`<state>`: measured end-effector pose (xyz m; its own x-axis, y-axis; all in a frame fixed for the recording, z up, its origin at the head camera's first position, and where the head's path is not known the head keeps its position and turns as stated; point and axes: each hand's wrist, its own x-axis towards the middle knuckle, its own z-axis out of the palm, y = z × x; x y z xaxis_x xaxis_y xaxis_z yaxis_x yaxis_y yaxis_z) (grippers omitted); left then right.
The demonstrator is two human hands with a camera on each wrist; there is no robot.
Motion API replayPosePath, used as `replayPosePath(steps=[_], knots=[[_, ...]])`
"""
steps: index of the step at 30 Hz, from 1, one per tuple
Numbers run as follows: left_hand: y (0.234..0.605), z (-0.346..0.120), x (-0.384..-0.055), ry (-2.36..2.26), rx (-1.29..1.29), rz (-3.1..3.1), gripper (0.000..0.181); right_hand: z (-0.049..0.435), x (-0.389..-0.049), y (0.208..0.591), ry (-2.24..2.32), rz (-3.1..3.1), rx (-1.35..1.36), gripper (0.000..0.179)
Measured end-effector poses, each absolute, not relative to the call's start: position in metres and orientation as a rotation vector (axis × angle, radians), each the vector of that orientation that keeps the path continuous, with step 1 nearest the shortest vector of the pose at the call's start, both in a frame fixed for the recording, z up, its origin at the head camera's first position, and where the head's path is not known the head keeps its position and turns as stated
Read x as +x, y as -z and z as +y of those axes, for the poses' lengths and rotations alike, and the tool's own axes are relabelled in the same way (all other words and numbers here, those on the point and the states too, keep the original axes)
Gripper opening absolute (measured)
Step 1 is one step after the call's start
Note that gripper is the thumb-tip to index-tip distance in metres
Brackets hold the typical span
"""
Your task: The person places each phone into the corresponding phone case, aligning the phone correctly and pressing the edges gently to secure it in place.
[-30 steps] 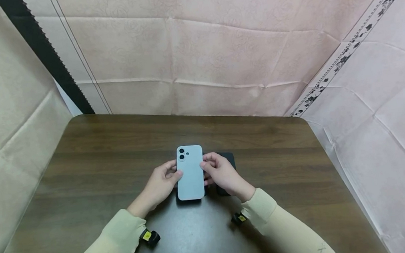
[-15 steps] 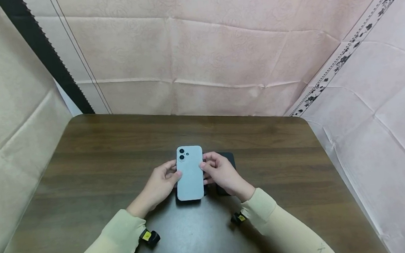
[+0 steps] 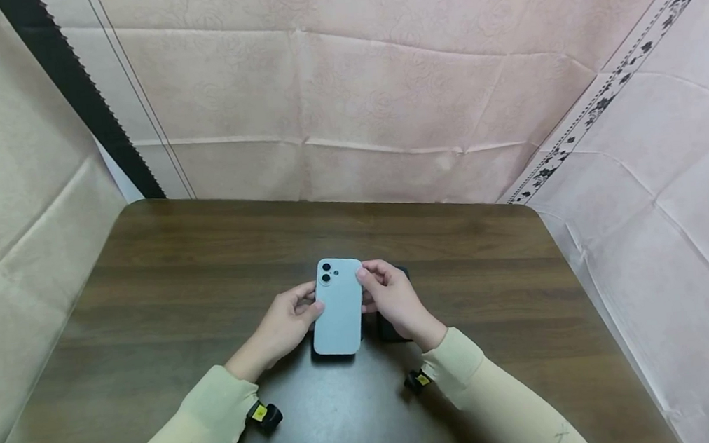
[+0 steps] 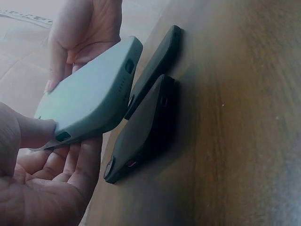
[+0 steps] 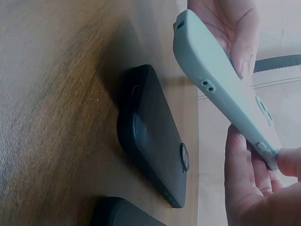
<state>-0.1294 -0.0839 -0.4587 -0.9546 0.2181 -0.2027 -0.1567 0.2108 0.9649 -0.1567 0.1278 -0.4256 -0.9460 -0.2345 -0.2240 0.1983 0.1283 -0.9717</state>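
A light blue phone case (image 3: 339,314) is held up above the table, its camera cutouts facing up at the far end. My left hand (image 3: 282,324) pinches its left edge, thumb on the back and fingers underneath. Higher on the opposite edge, near the top corner, my right hand (image 3: 396,301) pinches it the same way. Small port and speaker openings line the case's bottom edge in the left wrist view. Below it lies a black phone-shaped piece (image 4: 136,132) with a round camera ring, mostly hidden in the head view.
A second black phone-shaped piece (image 3: 391,330) lies on the wooden table (image 3: 218,254) beneath my right hand. Pale cloth sheets (image 3: 395,105) hang behind and beside the table. Small black wrist cameras (image 3: 267,418) are strapped at both cuffs.
The light blue case has shifted slightly right and turned a little clockwise. My right hand has slid up toward its top corner, while the left hand keeps its grip on the left edge.
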Motion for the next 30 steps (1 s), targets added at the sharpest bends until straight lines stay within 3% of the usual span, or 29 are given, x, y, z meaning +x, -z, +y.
replayPosePath(steps=[30], knots=[[0.457,-0.083,-0.13,-1.769,0.112,2.214,0.045,0.132,-0.164,0.439,1.881,2.154,-0.016,0.03]])
